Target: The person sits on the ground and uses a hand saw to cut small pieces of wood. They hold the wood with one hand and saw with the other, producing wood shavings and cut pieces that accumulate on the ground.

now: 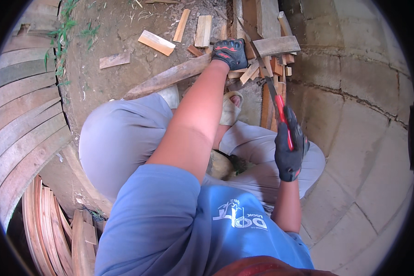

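Note:
My left hand [230, 53], in a black glove with red marks, is closed over a long weathered wooden plank [170, 80]; its fingertips are hidden. The plank lies slanting in front of my legs. A grey board end [277, 46] past the hand looks like the same plank, though I cannot be sure. My right hand [290, 146], gloved alike, grips the red handle of a handsaw [272, 89]. The saw's dark blade points forward, passing just right of my left hand and across the wood by the board end.
Cut wood pieces [203, 31] lie scattered on the dirt ahead, with more piled under the board end. Upright boards [267, 18] stand behind the pile. Concrete paving [354, 138] spreads to the right. Curved slats [27, 110] and stacked wood strips [46, 225] are at the left.

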Motion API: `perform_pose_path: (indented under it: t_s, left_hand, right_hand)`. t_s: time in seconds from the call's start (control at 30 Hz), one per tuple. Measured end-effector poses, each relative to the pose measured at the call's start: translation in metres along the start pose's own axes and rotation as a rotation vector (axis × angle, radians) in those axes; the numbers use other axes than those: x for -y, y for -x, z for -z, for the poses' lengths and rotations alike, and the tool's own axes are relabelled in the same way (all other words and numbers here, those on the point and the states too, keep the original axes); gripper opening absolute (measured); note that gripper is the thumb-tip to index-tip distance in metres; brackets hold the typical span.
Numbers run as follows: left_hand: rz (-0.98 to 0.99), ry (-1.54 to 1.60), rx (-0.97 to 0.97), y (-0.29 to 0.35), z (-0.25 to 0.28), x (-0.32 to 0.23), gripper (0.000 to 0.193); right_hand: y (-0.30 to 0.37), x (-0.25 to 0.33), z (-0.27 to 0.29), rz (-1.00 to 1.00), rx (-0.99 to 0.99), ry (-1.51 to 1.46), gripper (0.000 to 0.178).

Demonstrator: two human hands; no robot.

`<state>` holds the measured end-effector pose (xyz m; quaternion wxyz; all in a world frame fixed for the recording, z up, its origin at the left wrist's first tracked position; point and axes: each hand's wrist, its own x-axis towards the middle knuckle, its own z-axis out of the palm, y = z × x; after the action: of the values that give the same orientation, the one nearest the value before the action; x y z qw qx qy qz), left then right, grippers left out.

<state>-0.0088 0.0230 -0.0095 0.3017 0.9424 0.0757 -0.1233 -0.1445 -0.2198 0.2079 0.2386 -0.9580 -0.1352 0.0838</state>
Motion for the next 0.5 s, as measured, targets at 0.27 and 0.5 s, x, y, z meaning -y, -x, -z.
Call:
perform_pose_path:
  t_s: [0.27, 0.5]
  left_hand:
    - [0.002, 0.034, 0.024, 0.000, 0.005, -0.001, 0.048]
    - [0.000, 0.039, 0.042, 0.000, 0.006, -0.002, 0.047]
  right_hand:
    - [0.027, -0.007, 0.008, 0.040, -0.101, 0.035, 0.042]
    - [0.022, -0.001, 0.005, 0.026, -0.142, -0.039, 0.041]
